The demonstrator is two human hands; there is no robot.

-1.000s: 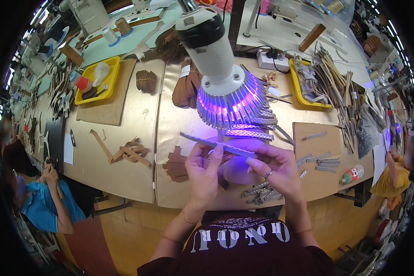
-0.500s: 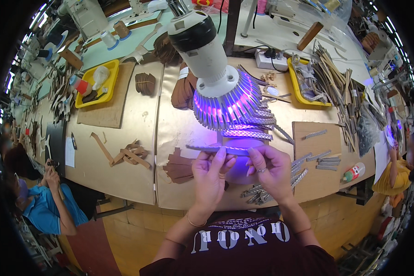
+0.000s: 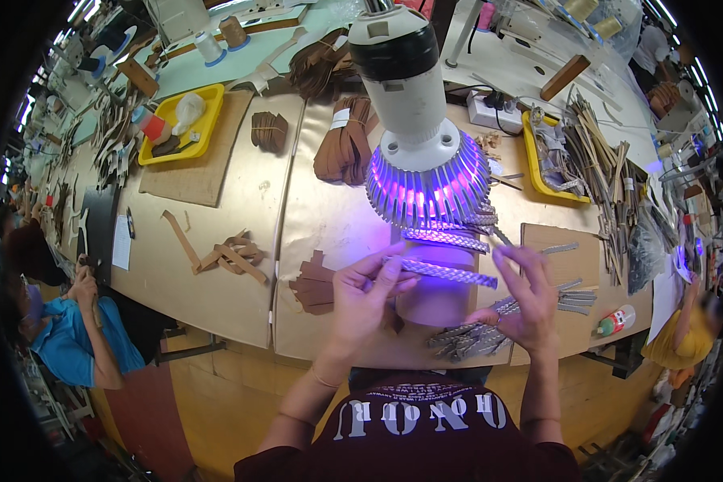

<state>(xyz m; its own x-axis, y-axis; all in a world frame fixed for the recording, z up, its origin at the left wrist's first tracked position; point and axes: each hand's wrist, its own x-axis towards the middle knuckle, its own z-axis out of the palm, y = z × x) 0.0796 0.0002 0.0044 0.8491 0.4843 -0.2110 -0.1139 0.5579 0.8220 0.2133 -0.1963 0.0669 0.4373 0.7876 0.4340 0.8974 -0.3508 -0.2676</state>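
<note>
Between the thumb and fingers of my left hand is one end of a grey braided strap, lit violet and pointing to the right. My right hand is off the strap, just beyond its free end, with thumb and fingers spread and nothing between them. Above both hands hangs a finned lamp glowing purple. More braided straps lie beneath the lamp, on or behind a round, purple-lit surface. A pile of braided straps lies below my right hand, partly behind it.
Cardboard with short braided pieces lies at the right, near a bottle. Brown leather bundles and loose tan strips lie leftward. Yellow trays stand on both sides. A co-worker in blue sits at the left.
My right hand has let go of the strap and opened, moving to the right. The strap has turned to show its braided face, and my left hand still holds it. The whole view has shifted slightly.
</note>
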